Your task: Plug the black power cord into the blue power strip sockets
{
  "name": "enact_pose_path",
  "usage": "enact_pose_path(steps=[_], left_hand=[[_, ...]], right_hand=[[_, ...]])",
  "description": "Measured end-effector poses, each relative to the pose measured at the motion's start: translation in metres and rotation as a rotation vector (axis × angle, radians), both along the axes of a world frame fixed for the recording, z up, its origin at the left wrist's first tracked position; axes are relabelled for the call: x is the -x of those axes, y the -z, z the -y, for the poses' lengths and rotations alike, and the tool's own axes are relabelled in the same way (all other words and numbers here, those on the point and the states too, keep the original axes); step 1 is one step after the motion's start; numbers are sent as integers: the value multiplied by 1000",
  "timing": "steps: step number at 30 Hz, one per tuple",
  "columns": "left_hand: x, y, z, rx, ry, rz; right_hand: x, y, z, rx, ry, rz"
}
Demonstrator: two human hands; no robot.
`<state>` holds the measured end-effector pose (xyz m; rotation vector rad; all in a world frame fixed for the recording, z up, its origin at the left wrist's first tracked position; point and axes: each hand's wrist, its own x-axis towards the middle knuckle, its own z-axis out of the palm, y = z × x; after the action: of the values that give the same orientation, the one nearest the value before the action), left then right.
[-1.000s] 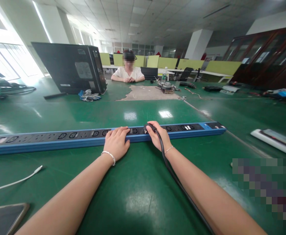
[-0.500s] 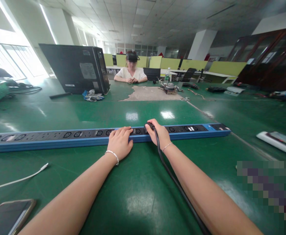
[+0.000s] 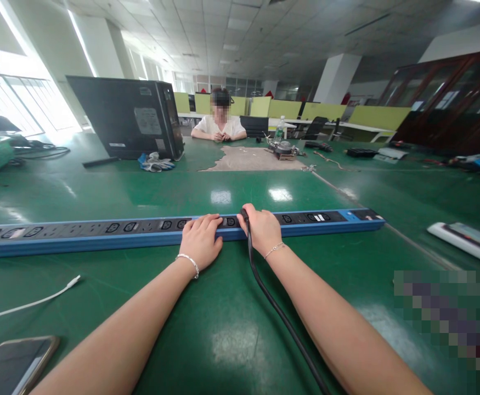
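Note:
A long blue power strip (image 3: pixel 100 242) with a black socket face lies across the green table. My left hand (image 3: pixel 202 237) rests on top of it, fingers stretched out flat over the sockets and thumb along the near side. Just to the right, my right hand (image 3: pixel 264 229) is closed around a black power-cord plug (image 3: pixel 244 214) at the strip's socket face. Fingers cover part of the plug, so how deep it sits in a socket cannot be seen. Its black cord (image 3: pixel 270 299) runs down toward me between my forearms.
A white cable (image 3: pixel 38 300) and a phone (image 3: pixel 17 365) lie at left. At right is a white slab-like device (image 3: pixel 466 244). Farther back stand a black computer case (image 3: pixel 120 118), gloves (image 3: pixel 156 162) and a bottle (image 3: pixel 280 129). A person (image 3: pixel 219 127) sits across the table.
My right hand has shifted slightly left and turned with the plug, and the cord has swung left. My left hand stays in place on the power strip.

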<state>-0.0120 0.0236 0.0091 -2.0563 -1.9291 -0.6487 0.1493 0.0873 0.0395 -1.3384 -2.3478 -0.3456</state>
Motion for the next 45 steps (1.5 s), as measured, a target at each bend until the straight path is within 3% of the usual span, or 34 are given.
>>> enact_pose_path(steps=[12,26,45], left_hand=[[-1,-3,1,12,-1,10],[-1,-2,1,9,3,10],[0,-2,1,19,17,13]], right_hand=[[9,5,3,5,65,-67],[7,26,-2,-110,87,-313],[-1,26,6,-91,33,-222]])
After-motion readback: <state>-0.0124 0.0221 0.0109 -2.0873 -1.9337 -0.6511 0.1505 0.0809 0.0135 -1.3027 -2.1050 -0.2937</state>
